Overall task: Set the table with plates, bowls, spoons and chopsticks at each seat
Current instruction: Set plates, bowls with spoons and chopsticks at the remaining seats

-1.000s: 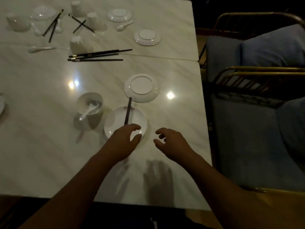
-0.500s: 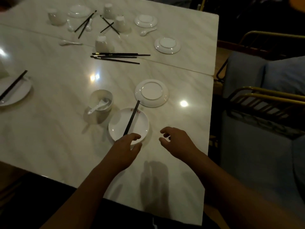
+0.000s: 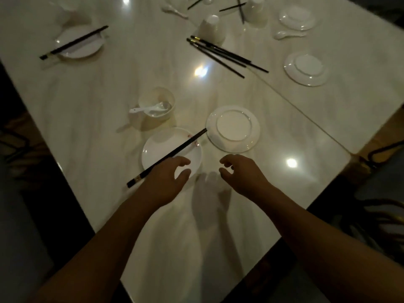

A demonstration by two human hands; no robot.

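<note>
A white plate [image 3: 161, 147] lies near the table's front edge with a pair of black chopsticks [image 3: 175, 150] laid slantwise across it. My left hand [image 3: 168, 180] hovers over the chopsticks' near part with loosely curled fingers; their gold-banded end pokes out to its left. My right hand [image 3: 240, 173] hangs just right of the plate, fingers relaxed and holding nothing. Behind the plate stands a bowl [image 3: 166, 99] with a white spoon [image 3: 148, 109] in it. An upturned plate [image 3: 232, 129] lies to the right.
Several loose chopsticks [image 3: 220, 54] lie mid-table beside an upturned cup [image 3: 211, 27]. A set plate with chopsticks [image 3: 79, 41] sits far left. More plates [image 3: 306, 68], a spoon [image 3: 288, 35] and another cup [image 3: 254, 9] are at the back right. Chairs flank the table.
The view has swung left and tilted. The chopsticks now lie flat across the plate, their near end showing beside my left hand. Both hands stay close to the plate.
</note>
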